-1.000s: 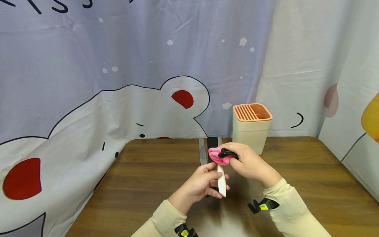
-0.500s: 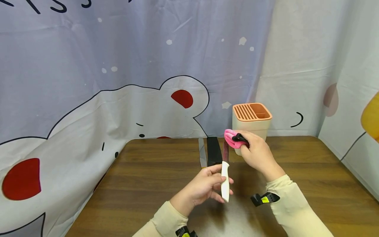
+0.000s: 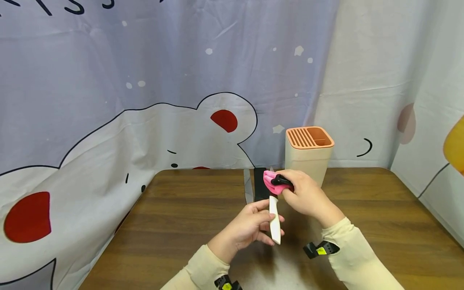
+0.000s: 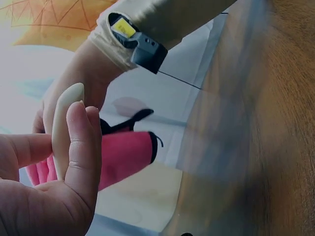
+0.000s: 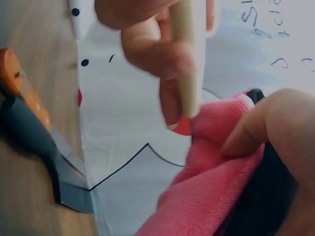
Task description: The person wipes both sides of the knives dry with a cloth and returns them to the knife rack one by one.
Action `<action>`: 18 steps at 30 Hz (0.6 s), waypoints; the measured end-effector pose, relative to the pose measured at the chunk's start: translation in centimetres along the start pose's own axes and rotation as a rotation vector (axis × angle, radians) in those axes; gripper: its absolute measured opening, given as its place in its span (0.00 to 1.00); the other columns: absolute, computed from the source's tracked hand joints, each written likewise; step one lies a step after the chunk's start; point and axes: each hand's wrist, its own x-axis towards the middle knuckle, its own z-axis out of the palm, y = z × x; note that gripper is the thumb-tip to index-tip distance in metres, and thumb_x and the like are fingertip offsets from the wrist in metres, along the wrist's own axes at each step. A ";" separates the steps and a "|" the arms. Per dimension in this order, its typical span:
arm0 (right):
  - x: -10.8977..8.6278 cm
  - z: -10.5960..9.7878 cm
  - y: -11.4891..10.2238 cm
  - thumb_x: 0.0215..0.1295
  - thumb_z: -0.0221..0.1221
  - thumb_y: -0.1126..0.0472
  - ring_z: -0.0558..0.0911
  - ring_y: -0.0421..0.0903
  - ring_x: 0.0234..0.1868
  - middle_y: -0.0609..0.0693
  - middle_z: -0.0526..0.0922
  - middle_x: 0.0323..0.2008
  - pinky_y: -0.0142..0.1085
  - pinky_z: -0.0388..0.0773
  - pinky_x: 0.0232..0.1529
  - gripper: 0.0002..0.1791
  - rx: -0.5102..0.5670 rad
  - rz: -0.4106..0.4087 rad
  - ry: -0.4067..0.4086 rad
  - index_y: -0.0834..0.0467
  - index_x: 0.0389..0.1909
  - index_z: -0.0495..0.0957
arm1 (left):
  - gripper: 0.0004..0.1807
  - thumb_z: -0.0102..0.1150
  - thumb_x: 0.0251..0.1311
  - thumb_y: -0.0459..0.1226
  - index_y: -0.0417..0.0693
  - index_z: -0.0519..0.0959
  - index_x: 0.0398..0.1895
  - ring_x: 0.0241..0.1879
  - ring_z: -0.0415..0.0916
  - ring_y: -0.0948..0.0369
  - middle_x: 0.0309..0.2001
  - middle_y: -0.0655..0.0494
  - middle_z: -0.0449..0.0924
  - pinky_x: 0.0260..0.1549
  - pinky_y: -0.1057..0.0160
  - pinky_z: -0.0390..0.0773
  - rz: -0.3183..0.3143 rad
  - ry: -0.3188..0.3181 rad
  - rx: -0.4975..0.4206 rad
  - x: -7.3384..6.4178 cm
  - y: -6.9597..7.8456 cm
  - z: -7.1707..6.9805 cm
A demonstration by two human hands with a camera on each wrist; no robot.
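My left hand point(image 3: 250, 227) holds a knife by its white handle point(image 3: 274, 225), the blade pointing away over the table. Thumb and fingers pinch the handle point(image 4: 63, 123) from both sides in the left wrist view. With my right hand point(image 3: 309, 197) I grip a folded pink cloth point(image 3: 270, 183) that has a black part on it. The cloth wraps round the blade just above the handle, hiding most of the blade; a bit of the tip shows beyond it. The plush cloth point(image 5: 206, 162) is pressed under my right fingers in the right wrist view.
Behind the hands, a black knife point(image 3: 260, 185) and a metal-bladed knife point(image 3: 248, 187) with an orange handle point(image 5: 37, 105) lie side by side on the wooden table point(image 3: 195, 217). A cream knife holder point(image 3: 308, 161) with an orange slotted top stands at the back right, before a printed curtain.
The cloth slid up and right off the blade half a second ago, baring it, and is now back down round the blade. The left hand keeps its hold and has shifted only slightly.
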 end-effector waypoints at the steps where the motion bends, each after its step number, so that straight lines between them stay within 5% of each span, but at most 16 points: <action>1: -0.1 -0.1 -0.2 0.55 0.60 0.69 0.86 0.52 0.50 0.53 0.88 0.49 0.52 0.83 0.54 0.23 0.003 -0.014 -0.016 0.57 0.54 0.83 | 0.29 0.50 0.73 0.33 0.46 0.63 0.76 0.34 0.89 0.60 0.44 0.57 0.86 0.23 0.64 0.87 -0.001 0.003 -0.007 0.0 0.0 -0.1; 9: -0.4 -1.4 -0.8 0.57 0.58 0.72 0.78 0.41 0.36 0.45 0.87 0.41 0.34 0.78 0.39 0.21 0.092 -0.001 -0.115 0.52 0.50 0.84 | 0.28 0.50 0.72 0.32 0.46 0.66 0.74 0.34 0.89 0.59 0.44 0.55 0.86 0.22 0.64 0.87 -0.012 0.038 -0.028 0.3 -0.2 -0.4; 18: -0.1 -1.5 0.4 0.59 0.56 0.73 0.84 0.56 0.53 0.56 0.86 0.54 0.54 0.80 0.56 0.26 0.036 0.033 0.134 0.56 0.59 0.82 | 0.29 0.51 0.71 0.32 0.46 0.64 0.75 0.34 0.88 0.60 0.46 0.51 0.85 0.22 0.64 0.86 -0.012 0.000 0.026 0.1 -0.4 0.3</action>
